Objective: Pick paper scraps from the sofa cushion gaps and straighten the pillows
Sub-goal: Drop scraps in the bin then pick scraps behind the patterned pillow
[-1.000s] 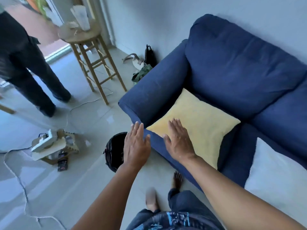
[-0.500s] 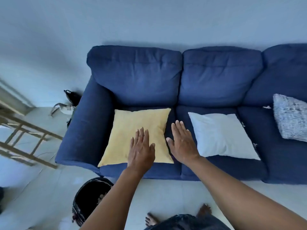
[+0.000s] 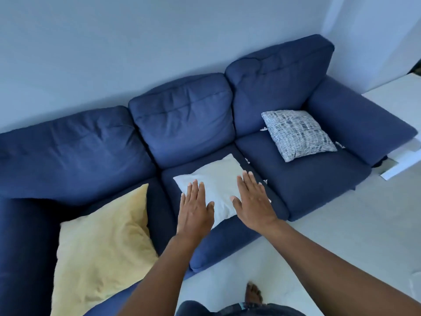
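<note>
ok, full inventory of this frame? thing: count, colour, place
sofa: 1, dark blue, three seats, against the wall
yellow pillow: 1, pale yellow, left seat
white pillow: 1, white, middle seat, under both hands
patterned pillow: 1, white-and-blue pattern, right seat
paper scraps: a few, white, in the gap between middle and right seats and by the patterned pillow's corners
floor: pale, in front of the sofa
bare foot: 1, bottom edge
left hand: 1, fingers straight, over the white pillow's left edge
right hand: 1, fingers straight, over its right edge

Matt blue woven cloth covers the sofa (image 3: 186, 124); the white pillow (image 3: 218, 181) is smooth cloth, yellow pillow (image 3: 100, 247) crumpled.
</note>
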Tool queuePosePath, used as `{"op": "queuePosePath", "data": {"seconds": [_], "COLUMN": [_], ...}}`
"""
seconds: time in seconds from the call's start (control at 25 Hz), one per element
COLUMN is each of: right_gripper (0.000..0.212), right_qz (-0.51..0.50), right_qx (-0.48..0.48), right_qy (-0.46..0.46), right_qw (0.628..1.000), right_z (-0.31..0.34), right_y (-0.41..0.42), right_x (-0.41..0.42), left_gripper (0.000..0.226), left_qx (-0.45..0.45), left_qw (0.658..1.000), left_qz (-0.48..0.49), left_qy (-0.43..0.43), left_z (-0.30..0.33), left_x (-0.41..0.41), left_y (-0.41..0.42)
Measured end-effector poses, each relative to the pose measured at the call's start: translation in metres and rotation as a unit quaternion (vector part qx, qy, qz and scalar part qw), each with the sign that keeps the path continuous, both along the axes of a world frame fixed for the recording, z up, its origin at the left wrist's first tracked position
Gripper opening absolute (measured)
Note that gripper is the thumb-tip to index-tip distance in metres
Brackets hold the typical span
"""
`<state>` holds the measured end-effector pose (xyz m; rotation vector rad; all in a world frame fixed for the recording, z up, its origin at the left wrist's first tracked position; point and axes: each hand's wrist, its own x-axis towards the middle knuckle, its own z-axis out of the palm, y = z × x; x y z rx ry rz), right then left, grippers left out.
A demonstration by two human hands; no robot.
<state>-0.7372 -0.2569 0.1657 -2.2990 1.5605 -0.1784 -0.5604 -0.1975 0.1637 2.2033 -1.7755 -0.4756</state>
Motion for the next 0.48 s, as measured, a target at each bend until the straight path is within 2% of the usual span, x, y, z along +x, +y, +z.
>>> {"op": "queuePosePath", "data": {"seconds": [0.2,0.48], "right_gripper": [0.066,0.062], "right_qz": [-0.067,-0.12], "right_qx": [0.01,0.062], "right_qy": [0.008,0.003], "right_qw": [0.998,0.991], "right_z": [-0.01,-0.043], "right_y": [-0.036,-0.084], "right_x": [-0.071,-0.103], "left_gripper": [0.064,0.064], "left_qx": [0.031,0.064], "left_qw": [0.997,0.989], "left_qz": [-0.073,-0.128], "left_qy": [0.024,0.023], "left_z": [-0.013,-0.051], "left_x": [-0.067,-0.091], "left_y": [-0.052,-0.14]}}
